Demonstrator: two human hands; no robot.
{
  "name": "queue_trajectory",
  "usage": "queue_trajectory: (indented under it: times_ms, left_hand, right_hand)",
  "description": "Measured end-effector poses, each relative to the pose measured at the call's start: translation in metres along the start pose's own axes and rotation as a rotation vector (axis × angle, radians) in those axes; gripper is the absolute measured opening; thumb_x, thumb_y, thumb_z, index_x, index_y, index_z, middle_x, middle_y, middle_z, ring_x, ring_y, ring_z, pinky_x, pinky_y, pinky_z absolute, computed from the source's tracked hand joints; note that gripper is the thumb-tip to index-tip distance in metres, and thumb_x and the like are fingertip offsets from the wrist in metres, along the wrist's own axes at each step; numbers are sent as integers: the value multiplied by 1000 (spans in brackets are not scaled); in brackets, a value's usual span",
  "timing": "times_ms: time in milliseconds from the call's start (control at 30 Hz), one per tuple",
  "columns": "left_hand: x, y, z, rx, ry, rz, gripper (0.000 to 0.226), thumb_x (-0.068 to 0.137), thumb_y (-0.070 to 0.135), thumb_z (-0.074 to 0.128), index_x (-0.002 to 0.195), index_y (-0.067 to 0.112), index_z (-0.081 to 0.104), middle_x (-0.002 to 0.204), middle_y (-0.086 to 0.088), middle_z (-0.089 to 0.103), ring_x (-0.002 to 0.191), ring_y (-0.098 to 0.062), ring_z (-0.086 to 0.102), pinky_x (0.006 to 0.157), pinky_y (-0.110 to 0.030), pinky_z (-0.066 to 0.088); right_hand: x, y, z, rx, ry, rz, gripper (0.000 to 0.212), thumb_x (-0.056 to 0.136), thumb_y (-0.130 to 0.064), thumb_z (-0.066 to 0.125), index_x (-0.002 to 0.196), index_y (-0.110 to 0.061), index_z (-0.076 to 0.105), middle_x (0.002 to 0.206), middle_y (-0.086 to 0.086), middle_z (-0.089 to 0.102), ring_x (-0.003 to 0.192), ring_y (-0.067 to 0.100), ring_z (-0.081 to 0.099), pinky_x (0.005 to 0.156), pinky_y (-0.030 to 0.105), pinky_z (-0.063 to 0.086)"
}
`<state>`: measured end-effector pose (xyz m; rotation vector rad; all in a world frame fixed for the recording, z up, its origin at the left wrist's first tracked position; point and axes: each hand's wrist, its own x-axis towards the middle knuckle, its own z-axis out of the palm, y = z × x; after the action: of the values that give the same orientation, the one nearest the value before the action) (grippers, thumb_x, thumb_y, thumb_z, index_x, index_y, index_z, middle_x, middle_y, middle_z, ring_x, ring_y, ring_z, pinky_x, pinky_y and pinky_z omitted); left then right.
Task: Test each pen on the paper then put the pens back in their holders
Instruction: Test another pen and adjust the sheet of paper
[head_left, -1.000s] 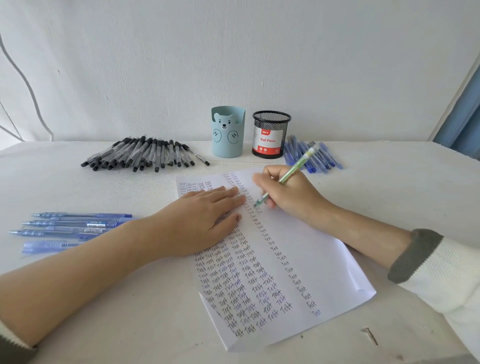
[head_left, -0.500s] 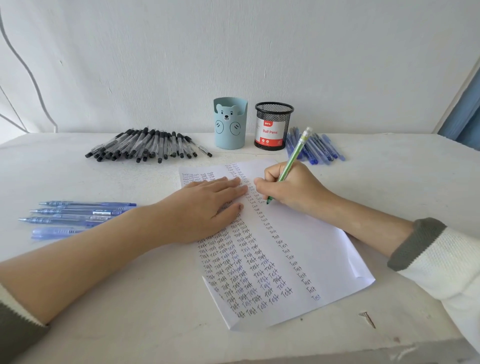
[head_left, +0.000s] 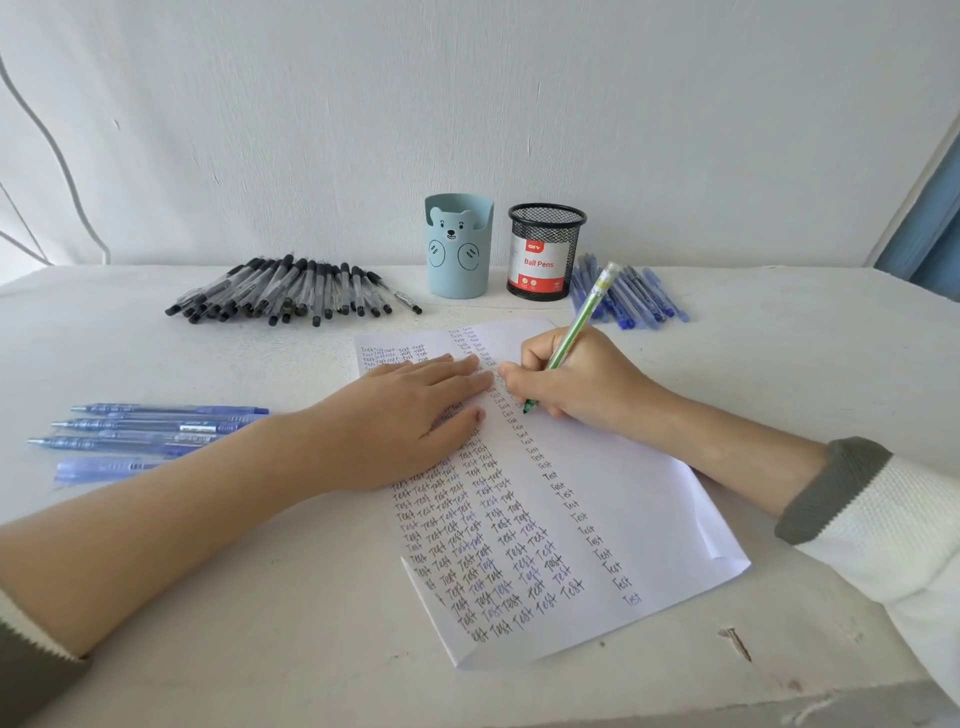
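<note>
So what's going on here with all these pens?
A person is trying out pens. The right hand holds a green pen with its tip on the paper, which is lined with columns reading "Test". The left hand lies flat on the sheet. Black pens and blue pens lie on the table; no pens stick out of the bear holder or the mesh holder.

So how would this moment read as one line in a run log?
step: testing pen | right hand: grips green pen, tip on paper | left hand: flat on paper
</note>
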<state>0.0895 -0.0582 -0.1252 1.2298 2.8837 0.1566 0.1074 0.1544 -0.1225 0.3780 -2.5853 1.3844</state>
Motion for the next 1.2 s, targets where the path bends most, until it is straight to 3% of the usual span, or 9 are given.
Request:
queue_trajectory:
  times_ms: [200,367,500,733,900,1200]
  left_hand:
    - [1,-1,1,-7,-1,1,79,80,70,-1,153,40,12,161,16,9,147,-3,10,120,-27,8]
    - [1,-1,0,-5,-8,-1,81,79,71,-3,153,40,10,161,16,8,147,-3,8,120,-27,7]
    - [0,0,0,0,-14,0,79,81,70,-2,153,41,9,161,16,7,147,-3,8,120,-27,6]
    - [0,1,-1,-6,-16,-10,71,87,65,5,153,40,10,161,15,7,147,-3,8,120,-27,6]
    - [0,0,0,-5,-17,-6,70,87,64,6,153,41,9,161,17,6,147,-2,7,120,-26,5]
    - [0,0,-1,3,-11,-5,69,88,64,6,153,40,10,161,16,7,147,-3,8,119,-25,5]
  right_hand:
    - [0,-1,0,-14,19,-11,43,89,-14,68,53,-6,46,41,-2,46,42,8,46,50,15,40]
    - [0,-2,-1,-14,12,19,47,87,-12,66,48,-11,41,37,-5,41,57,25,56,55,26,43]
    - [1,-6,-4,74,52,76,48,88,-7,62,45,-15,42,36,-8,46,68,28,58,54,24,42]
    - [-4,-11,-2,-15,28,47,47,88,-9,64,48,-13,40,36,-10,47,61,26,59,56,25,44]
    - [-3,-14,-1,-23,56,48,47,87,-8,64,47,-13,39,35,-10,46,74,44,64,56,25,45]
    - [-2,-11,1,-46,47,25,47,86,-9,65,46,-13,41,35,-9,45,67,41,63,49,18,42]
